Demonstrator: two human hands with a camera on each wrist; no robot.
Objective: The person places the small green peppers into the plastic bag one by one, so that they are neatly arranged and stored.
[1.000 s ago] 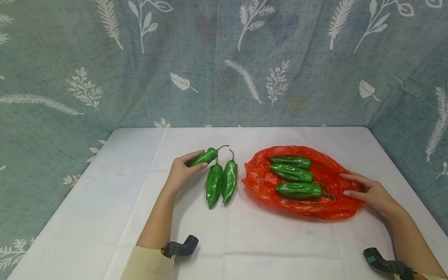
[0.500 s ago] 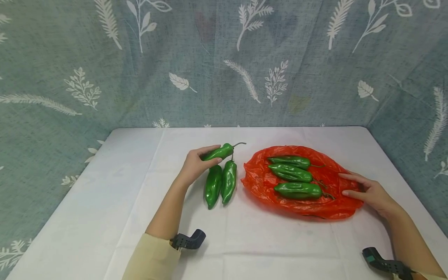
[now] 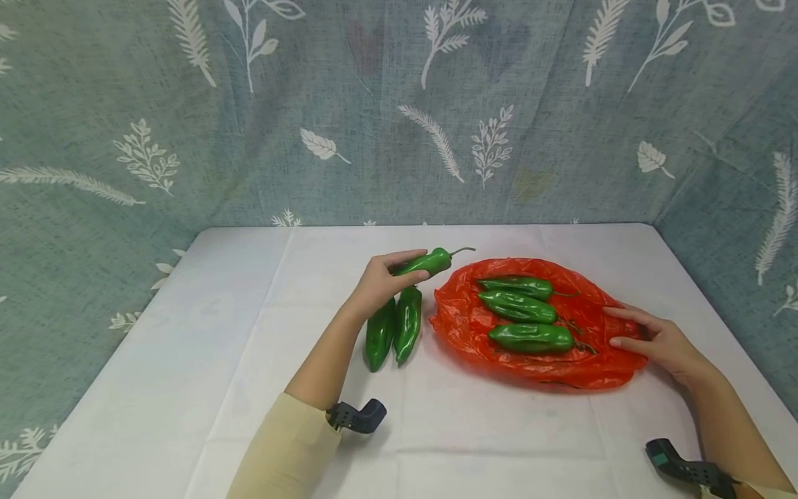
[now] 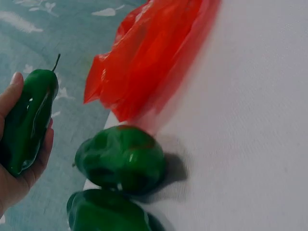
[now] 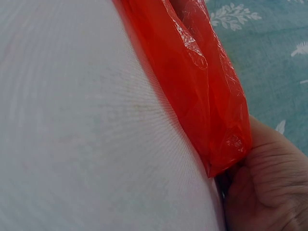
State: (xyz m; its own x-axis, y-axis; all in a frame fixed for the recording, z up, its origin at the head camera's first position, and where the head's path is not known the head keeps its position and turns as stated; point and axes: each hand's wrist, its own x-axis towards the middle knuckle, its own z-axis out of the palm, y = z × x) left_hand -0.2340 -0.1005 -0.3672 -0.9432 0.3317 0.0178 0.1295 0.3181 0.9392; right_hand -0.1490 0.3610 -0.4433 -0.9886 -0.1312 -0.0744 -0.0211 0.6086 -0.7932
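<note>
My left hand (image 3: pixel 388 281) holds a green pepper (image 3: pixel 430 262) above the table, its long stem pointing right. The left wrist view shows this pepper (image 4: pixel 29 115) between thumb and fingers. Below the hand, two more green peppers (image 3: pixel 408 329) lie side by side on the white cloth, their upper ends partly covered by the hand in the head view. To the right, an opened red plastic bag (image 3: pixel 461 333) carries three green peppers (image 3: pixel 530 338). My right hand (image 3: pixel 663 343) rests on the bag's right end, thumb and fingers spread over its rim.
A white cloth (image 3: pixel 499 443) covers the table, whose far edge meets a patterned grey-green curtain (image 3: pixel 374 138). The curtain also hangs along both sides. Dark wrist cameras (image 3: pixel 358 417) are strapped to both forearms.
My left hand has carried its pepper rightward and slightly away from me, past the two lying peppers towards the bag. The right hand and the bag have stayed in place.
</note>
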